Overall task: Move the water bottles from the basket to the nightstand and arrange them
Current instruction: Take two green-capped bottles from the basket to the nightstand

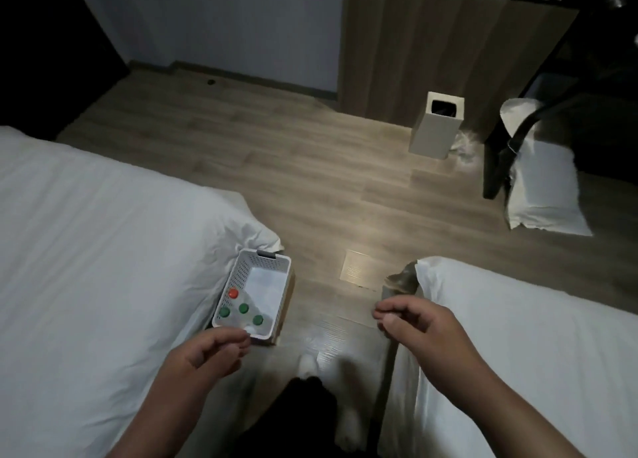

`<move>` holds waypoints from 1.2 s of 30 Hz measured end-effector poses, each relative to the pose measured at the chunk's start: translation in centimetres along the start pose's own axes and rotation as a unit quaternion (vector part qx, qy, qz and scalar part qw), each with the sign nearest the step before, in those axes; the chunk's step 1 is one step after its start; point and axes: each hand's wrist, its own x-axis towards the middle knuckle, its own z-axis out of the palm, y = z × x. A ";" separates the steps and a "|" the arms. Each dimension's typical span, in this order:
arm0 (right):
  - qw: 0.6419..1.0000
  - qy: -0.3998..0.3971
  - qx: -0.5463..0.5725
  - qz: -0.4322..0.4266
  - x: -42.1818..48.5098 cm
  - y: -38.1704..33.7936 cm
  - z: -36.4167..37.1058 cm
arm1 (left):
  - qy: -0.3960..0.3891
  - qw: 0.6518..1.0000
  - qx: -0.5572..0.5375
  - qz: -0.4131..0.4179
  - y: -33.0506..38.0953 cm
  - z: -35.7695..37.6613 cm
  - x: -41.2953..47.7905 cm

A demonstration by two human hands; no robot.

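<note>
Bottles, 4 capped ones (3 green, 1 red (pixel 233 293)), stand upright in the basket (pixel 241 278) on the floor beside the bed (pixel 86 233), so the left hand (pixel 203 354), fingers loosely curled and empty like the right hand (pixel 419 330), should probably grip below a cap.

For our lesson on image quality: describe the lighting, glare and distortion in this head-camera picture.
Head view: the room is dim, with dark corners; a bright patch of glare lies on the wooden floor; wide-angle distortion bends the bed edges; the bottle caps in the basket stay readable; the left hand and right hand look slightly soft.
</note>
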 end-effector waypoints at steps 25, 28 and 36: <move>0.981 -0.153 -0.091 -0.071 30.6 -16.5 5.6 | 0.099 0.992 -0.070 0.013 12.3 -1.2 27.2; 0.970 -0.195 -0.126 -0.072 33.8 -18.4 6.1 | 0.145 0.986 -0.086 -0.007 12.9 -1.8 27.7; 0.892 -0.364 -0.251 -0.098 45.2 -23.5 8.5 | 0.341 0.924 -0.166 -0.054 13.3 2.1 28.2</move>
